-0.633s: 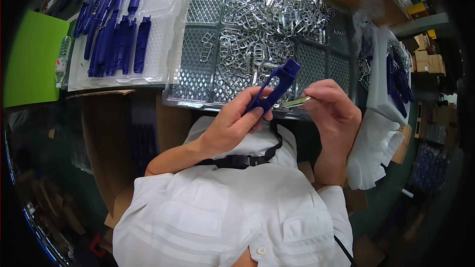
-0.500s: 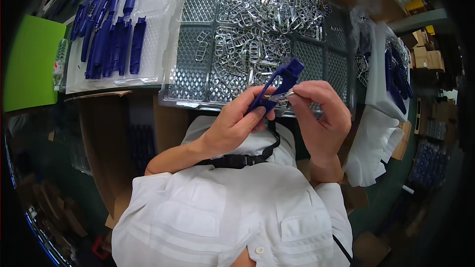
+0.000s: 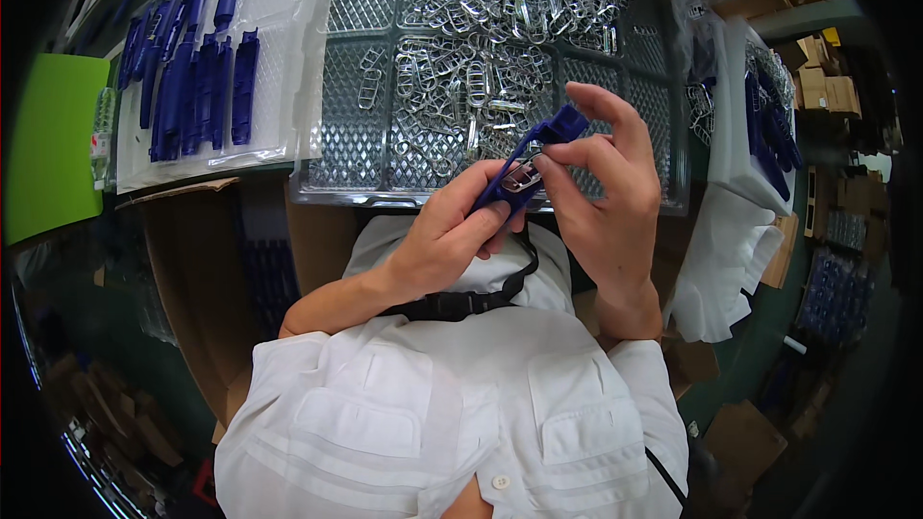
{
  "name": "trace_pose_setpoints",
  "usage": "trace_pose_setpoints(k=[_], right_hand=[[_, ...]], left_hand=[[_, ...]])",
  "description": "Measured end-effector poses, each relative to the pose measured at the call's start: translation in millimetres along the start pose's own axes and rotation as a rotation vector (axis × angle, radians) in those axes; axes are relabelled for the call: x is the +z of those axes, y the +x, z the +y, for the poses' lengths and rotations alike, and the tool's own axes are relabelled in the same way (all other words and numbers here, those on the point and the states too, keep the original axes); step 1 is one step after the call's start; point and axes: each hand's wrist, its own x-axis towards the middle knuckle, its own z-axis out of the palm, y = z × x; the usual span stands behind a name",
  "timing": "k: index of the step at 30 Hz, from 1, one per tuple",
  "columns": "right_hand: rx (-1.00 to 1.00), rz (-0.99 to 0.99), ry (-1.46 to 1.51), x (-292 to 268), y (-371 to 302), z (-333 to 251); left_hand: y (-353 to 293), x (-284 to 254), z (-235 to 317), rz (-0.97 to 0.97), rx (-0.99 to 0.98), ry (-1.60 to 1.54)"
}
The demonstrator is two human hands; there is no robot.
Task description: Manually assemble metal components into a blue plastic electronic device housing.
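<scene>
My left hand (image 3: 450, 227) is closed round the lower end of a long blue plastic housing (image 3: 562, 126), which tilts up to the right above the tray's near edge. A shiny wire-frame metal clip (image 3: 520, 177) lies in the housing's open side. Thumb and a bent finger of my right hand (image 3: 615, 192) pinch at the clip's upper end, while another finger reaches out past the housing's tip. Fingertips hide part of where clip and housing meet. Beyond my hands, many like clips (image 3: 481, 77) lie heaped in a clear compartmented tray (image 3: 348, 149).
At the left, several blue housings (image 3: 181, 96) rest on a white textured tray (image 3: 274, 120), beside a plastic bottle (image 3: 102, 135) and a green panel (image 3: 58, 144). A white bin (image 3: 735, 149) with blue parts stands right. An open carton (image 3: 192, 279) sits below the table edge.
The metal clip has gone from being held across the housing to lying in its open side. My right hand has shifted slightly left, one finger now raised. The view has moved a little.
</scene>
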Motion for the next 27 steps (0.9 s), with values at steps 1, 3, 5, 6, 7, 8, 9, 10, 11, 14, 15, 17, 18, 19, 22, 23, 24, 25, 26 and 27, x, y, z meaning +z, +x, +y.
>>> trace_pose_setpoints(k=[1,3,5,6,7,8,9,10,11,14,15,17,18,19,22,23,24,25,26,27], right_hand=[[0.006,0.002,-0.002,0.8,1.2,0.9],[-0.008,-0.070,-0.028,2.2,2.5,2.5],[0.015,-0.018,-0.045,6.7,0.9,0.5],[0.033,0.031,-0.062,9.2,0.7,-0.9],[0.035,0.034,-0.060,9.2,1.3,-5.0],[0.117,0.135,-0.006,7.7,2.6,-11.5],[0.200,0.236,0.047,5.9,2.7,-14.5],[0.203,0.241,0.046,4.7,-0.9,-9.0],[0.209,0.128,0.029,2.4,-6.6,-1.0],[0.179,-0.015,-0.071,-0.6,-13.8,9.2],[0.211,-0.027,-0.055,0.7,-14.7,10.4],[0.207,-0.075,0.000,3.9,-15.6,13.1],[0.160,-0.081,-0.017,5.5,-15.0,11.2],[0.159,-0.091,-0.005,5.8,-15.2,11.7],[0.138,-0.068,-0.047,4.9,-18.1,15.6],[0.151,-0.061,-0.053,5.6,-20.3,17.3],[0.151,-0.050,-0.041,6.4,-22.3,19.7],[0.149,-0.039,-0.029,5.3,-23.7,22.0],[0.152,-0.036,-0.023,2.0,-24.5,23.6],[0.139,-0.036,-0.032,6.7,-23.4,23.3]], left_hand=[[0.3,-0.7,-0.5,0.003,-0.014,-0.015],[0.7,-0.8,-1.1,0.014,-0.011,-0.016],[2.5,0.0,-2.4,0.027,-0.006,-0.015],[4.6,0.9,-4.9,0.044,0.047,0.028],[6.0,1.4,-7.4,0.059,0.100,0.070],[6.3,-0.1,-9.8,0.056,0.099,0.073],[6.1,-2.0,-12.4,0.027,0.120,0.131],[6.0,-2.9,-13.6,-0.005,0.141,0.188],[7.0,-2.3,-13.1,-0.024,0.137,0.188],[10.3,8.1,-7.8,0.066,0.071,0.146],[12.3,8.1,-9.5,0.083,0.046,0.166],[14.2,4.5,-14.3,0.112,0.032,0.170],[16.6,3.9,-16.2,0.120,0.044,0.152],[17.5,7.6,-15.0,0.134,0.053,0.197],[24.3,8.4,-18.3,0.144,0.105,0.273],[24.0,11.4,-18.7,0.149,0.117,0.288],[25.0,14.4,-18.6,0.154,0.130,0.305],[29.3,16.8,-20.4,0.143,0.123,0.307],[33.0,19.1,-22.6,0.163,0.118,0.317],[28.1,14.5,-21.7,0.223,0.115,0.347]])
